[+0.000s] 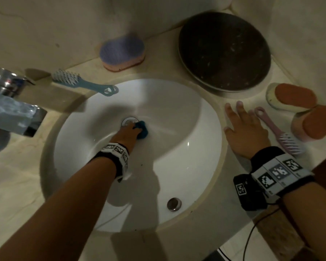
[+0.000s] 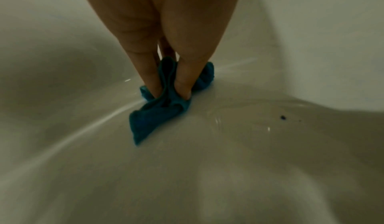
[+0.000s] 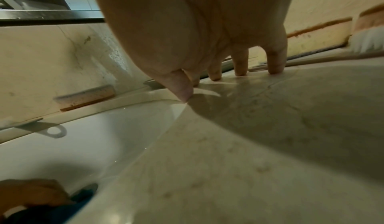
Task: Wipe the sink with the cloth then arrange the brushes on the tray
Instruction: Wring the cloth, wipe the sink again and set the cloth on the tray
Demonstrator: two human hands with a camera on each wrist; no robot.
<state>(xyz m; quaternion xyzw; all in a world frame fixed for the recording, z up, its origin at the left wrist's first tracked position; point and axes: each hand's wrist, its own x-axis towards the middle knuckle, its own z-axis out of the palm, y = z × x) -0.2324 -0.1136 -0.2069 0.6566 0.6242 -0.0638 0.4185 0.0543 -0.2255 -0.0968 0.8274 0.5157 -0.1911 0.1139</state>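
Observation:
A white oval sink [image 1: 177,147] is set in a beige counter. Down in the basin my left hand [image 1: 129,129] pinches a bunched teal cloth [image 1: 142,129] beside the drain [image 1: 128,121]. The left wrist view shows two fingers [image 2: 182,86] pressing the cloth [image 2: 158,112] onto the wet bowl, with a fold caught between them. My right hand [image 1: 247,129] lies flat on the counter right of the sink, its fingers spread and holding nothing. A blue brush [image 1: 83,83] lies at the sink's back-left rim. A pink brush [image 1: 279,130] lies just right of my right hand. A dark round tray [image 1: 224,51] sits behind the sink.
A chrome faucet [image 1: 13,102] juts in from the left. A purple sponge [image 1: 121,51] leans at the back wall. Two orange-topped sponges [image 1: 292,97] sit at the far right. The overflow hole [image 1: 174,204] is on the near wall of the bowl. A cable hangs from my right wrist.

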